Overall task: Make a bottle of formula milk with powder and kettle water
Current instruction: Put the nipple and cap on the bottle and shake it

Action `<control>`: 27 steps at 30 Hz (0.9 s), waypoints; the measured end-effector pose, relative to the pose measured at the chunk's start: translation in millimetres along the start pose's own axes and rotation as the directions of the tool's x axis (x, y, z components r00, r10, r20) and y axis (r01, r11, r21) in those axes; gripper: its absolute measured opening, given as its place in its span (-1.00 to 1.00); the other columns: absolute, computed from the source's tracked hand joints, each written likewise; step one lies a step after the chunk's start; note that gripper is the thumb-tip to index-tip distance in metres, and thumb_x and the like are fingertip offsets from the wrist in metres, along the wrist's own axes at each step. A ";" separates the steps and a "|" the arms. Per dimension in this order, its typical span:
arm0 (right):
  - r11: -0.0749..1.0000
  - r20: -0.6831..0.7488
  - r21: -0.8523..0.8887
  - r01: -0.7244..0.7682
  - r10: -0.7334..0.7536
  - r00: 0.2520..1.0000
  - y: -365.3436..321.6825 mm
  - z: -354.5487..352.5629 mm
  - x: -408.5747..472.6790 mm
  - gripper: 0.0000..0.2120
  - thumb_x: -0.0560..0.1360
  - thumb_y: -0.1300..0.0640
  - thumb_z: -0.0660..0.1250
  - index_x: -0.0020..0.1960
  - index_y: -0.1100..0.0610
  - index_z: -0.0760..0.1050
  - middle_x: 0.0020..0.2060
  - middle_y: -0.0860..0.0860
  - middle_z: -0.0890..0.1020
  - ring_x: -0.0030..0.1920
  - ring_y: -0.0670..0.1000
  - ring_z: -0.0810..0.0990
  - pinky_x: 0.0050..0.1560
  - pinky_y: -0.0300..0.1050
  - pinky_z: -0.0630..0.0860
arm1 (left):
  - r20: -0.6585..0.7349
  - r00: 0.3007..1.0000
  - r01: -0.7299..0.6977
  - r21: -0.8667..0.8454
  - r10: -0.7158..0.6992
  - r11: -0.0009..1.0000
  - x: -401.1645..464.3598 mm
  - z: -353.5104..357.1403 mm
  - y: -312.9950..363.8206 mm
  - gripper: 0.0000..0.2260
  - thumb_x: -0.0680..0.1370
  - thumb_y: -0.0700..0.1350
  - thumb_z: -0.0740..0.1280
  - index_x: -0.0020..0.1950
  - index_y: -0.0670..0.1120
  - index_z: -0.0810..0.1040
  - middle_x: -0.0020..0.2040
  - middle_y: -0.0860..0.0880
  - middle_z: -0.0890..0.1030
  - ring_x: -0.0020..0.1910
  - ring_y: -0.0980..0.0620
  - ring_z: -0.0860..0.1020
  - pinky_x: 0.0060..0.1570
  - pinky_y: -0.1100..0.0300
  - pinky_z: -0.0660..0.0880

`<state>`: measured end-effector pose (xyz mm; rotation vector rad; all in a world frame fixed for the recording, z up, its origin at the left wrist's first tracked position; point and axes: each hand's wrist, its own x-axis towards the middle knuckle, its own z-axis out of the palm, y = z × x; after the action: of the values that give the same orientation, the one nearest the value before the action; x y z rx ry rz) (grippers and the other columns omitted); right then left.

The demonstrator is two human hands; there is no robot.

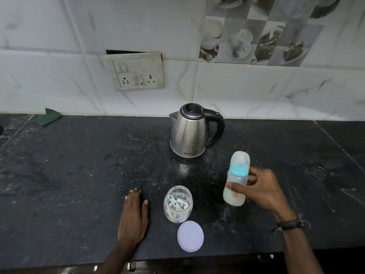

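Your right hand [262, 187] has its grip clamped round the baby bottle [237, 179] (capped, milky inside). Your left hand [134, 212] lies flat, fingers straight, on the counter [69, 175].

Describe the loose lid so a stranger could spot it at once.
Start at the steel kettle on the black counter and come toward the near edge, past the open glass jar. Just beyond the jar lies the lid: a flat, pale lilac disc, alone there.
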<state>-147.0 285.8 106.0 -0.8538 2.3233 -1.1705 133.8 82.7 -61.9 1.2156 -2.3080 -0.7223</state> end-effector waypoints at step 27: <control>0.990 0.003 0.138 -0.005 0.004 1.000 9.4 10.4 4.9 -0.46 0.15 -0.06 0.65 0.05 0.12 0.66 -0.19 -0.05 0.75 -0.14 -0.06 0.74 -0.21 -0.18 0.63 | -0.002 1.000 -0.007 -0.007 0.007 1.000 1.1 2.3 -3.3 -0.54 0.60 -0.03 0.15 0.40 -0.28 0.41 0.42 -0.25 0.44 0.46 -0.19 0.34 0.49 -0.10 0.21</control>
<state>-147.7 280.9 91.9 -0.7997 2.2111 -1.3102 133.9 80.8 -65.6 1.2039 -2.3052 -0.7265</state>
